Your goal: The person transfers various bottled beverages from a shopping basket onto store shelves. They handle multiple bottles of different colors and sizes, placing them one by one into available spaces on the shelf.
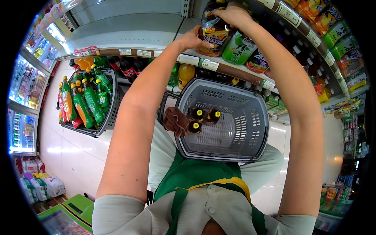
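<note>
On the shelf at the top, my left hand (pixel 195 40) rests against the lower left side of a large dark iced-tea bottle (pixel 213 36), fingers on its orange label. My right hand (pixel 232 16) reaches over near the yellow-capped tops there; what its fingers grip is partly hidden. A green-labelled tea bottle (pixel 238 48) stands just right of the dark one. Below, a grey plastic shopping basket (pixel 222 155) sits before my lap with three small dark bottles (pixel 199 112) with yellow caps inside it. A crumpled brown cloth (pixel 176 121) hangs over its left rim.
A second grey basket (pixel 115 100), full of green soda bottles (pixel 93 101), stands on the floor at left. The shelf edge (pixel 132 53) with price tags runs across in front. More drinks line the lower shelf and right-hand shelves. Glass-door coolers (pixel 28 88) stand far left.
</note>
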`<state>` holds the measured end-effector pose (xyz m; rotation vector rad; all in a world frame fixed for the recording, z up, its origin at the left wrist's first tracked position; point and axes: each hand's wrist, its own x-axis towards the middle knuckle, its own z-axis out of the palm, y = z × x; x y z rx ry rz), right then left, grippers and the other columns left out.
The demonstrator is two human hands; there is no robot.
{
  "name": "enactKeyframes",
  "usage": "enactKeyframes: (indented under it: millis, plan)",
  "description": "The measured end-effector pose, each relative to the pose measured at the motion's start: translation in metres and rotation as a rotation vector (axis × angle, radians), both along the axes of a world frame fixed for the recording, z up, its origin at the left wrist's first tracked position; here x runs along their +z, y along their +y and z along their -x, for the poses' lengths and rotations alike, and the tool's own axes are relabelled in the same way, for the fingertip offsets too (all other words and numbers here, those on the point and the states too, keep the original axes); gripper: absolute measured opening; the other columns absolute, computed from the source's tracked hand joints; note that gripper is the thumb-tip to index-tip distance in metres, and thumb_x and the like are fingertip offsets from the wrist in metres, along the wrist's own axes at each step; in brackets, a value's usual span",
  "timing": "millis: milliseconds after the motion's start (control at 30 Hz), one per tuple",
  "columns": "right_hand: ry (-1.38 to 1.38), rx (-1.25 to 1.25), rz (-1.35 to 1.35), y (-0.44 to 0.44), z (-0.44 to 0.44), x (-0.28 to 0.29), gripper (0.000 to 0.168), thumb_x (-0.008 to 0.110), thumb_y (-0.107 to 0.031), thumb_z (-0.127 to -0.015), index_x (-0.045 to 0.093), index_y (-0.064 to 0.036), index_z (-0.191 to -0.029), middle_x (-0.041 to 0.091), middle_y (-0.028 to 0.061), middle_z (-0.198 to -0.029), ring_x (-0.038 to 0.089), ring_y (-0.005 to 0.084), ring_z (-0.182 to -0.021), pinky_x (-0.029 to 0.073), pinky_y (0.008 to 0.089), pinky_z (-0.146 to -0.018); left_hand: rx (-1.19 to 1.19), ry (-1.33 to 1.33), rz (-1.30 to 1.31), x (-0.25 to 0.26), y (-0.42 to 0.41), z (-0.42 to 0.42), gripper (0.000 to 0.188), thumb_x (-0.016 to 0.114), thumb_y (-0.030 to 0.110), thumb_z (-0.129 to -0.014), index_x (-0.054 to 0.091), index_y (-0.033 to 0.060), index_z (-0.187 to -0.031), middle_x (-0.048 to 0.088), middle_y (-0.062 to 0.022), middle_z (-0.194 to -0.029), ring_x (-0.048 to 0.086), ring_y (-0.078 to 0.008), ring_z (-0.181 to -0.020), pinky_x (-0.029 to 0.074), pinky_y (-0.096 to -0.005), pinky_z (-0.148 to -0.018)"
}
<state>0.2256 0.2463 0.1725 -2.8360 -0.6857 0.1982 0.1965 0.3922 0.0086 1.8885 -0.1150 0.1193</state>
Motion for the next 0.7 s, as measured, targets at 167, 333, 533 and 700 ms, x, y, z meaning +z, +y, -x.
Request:
enactKeyframes:
  millis: [167,333,533,700]
  plan:
    - [-0.301,-0.040,-0.065,0.006,-0.015,-0.028,0.062,0.051,-0.050,-0.085,0.051,-0.001,-0.122,0.053,0.0194,-0.123,0.051,0.0345,-0.112,0.042,0.0388,-0.093,0.032,0.019,-0.061,-0.004,0.001,-0.002,0.087,0.084,0.039,-0.061,0.041,0.0001,-0.125,0.056,-0.0143,-0.114,0.051,-0.0256,-0.109,0.038,-0.0338,-0.096]
    - [-0.427,-0.004,-0.104,0.004,-0.020,-0.047,0.065,0.045,-0.046,-0.090,0.040,0.006,-0.129,0.051,0.0245,-0.124,0.050,0.0367,-0.113,0.042,0.0398,-0.093,-0.024,-0.050,0.030,-0.014,-0.001,0.003,0.081,0.081,0.040,-0.067,0.043,-0.0015,-0.125,0.057,-0.0133,-0.108,0.053,-0.0227,-0.100,0.040,-0.0319,-0.091]
    - [-0.453,0.118,-0.281,-0.023,0.012,-0.042,0.060,0.056,-0.038,-0.083,0.045,0.012,-0.115,0.059,0.0316,-0.099,0.058,0.0423,-0.095,0.047,0.0447,-0.083,0.289,-0.267,-0.137,-0.037,-0.022,0.016,0.068,0.078,0.032,-0.071,0.049,-0.0012,-0.123,0.063,-0.0121,-0.101,0.060,-0.0210,-0.093,0.046,-0.0307,-0.082]
    - [-0.297,0.206,-0.466,-0.061,0.064,-0.065,0.038,0.060,-0.020,-0.081,0.051,0.003,-0.111,0.064,0.0229,-0.081,0.062,0.0410,-0.077,0.051,0.0417,-0.068,0.596,-0.563,-0.298,-0.041,-0.062,0.074,0.056,0.073,0.026,-0.075,0.052,0.0025,-0.122,0.062,-0.0178,-0.110,0.061,-0.0300,-0.100,0.049,-0.0336,-0.084]
